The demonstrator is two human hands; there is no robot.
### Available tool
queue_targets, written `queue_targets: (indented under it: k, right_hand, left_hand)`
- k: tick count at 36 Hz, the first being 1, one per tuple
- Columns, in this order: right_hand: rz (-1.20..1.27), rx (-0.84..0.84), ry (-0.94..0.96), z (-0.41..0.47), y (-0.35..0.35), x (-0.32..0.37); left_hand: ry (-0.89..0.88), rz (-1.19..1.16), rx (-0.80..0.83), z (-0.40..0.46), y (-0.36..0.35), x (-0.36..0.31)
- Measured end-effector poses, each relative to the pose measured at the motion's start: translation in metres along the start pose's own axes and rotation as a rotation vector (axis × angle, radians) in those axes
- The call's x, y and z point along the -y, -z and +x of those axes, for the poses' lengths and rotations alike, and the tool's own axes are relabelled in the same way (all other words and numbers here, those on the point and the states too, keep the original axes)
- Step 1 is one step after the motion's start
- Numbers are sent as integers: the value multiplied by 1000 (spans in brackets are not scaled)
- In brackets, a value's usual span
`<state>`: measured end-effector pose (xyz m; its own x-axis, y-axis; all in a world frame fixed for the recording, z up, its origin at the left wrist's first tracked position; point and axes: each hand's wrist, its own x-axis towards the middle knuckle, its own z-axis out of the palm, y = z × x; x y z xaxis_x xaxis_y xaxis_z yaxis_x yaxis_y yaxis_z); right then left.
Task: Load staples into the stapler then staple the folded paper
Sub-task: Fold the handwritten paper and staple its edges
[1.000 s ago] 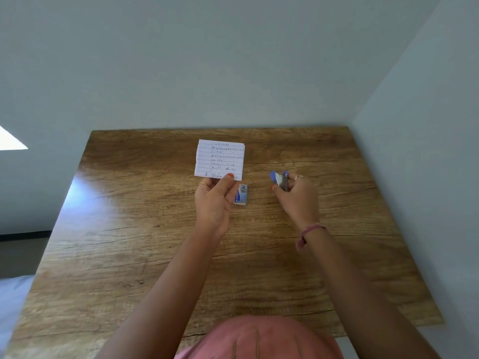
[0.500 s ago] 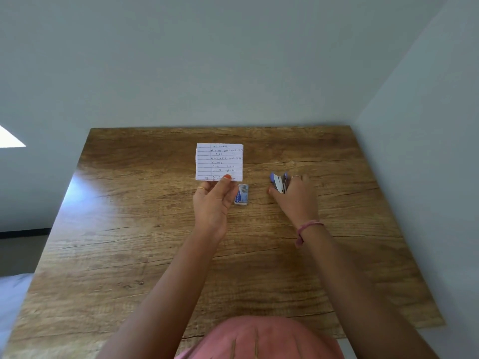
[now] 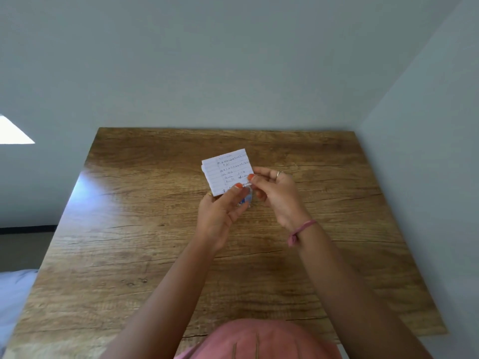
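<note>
Folded white lined paper [image 3: 227, 170] with handwriting is held up over the brown wood-grain worktop [image 3: 129, 255]. Left of its lower corner, the left hand [image 3: 220, 213] has its grip closed on the bottom edge. Right of that corner, the right hand [image 3: 277, 195] pinches something small and metallic, probably the stapler, mostly hidden. A misaligned bite could miss the folded layers, or the paper could slip.
</note>
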<state>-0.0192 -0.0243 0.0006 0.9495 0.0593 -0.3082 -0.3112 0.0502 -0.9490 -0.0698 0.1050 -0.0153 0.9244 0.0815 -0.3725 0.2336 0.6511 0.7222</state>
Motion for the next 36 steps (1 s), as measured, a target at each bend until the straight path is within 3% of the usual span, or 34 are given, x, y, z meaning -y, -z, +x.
queue_targets:
  k: [4,11,15,21,27,36]
  right_hand:
    - [-76,35,-4,6,7,5]
    - [-182,95,-4,13,10,5]
    - [-256,0,70,15,3,-5]
    - [-502,-235,271,1,3,-38]
    - [-693,-261,394,-22,13,-72]
    - [-887,-263,547,-26,12,-82]
  left_hand:
    - [1,-23,-67,0,21,-13]
    - [-29,267,-111,7,52,-39]
    - [-2,273,-163,8,58,-36]
    - [-4,183,-388,4,73,-25]
    - [-5,210,-456,4,76,-14]
    - [-40,473,-452,6,76,-9]
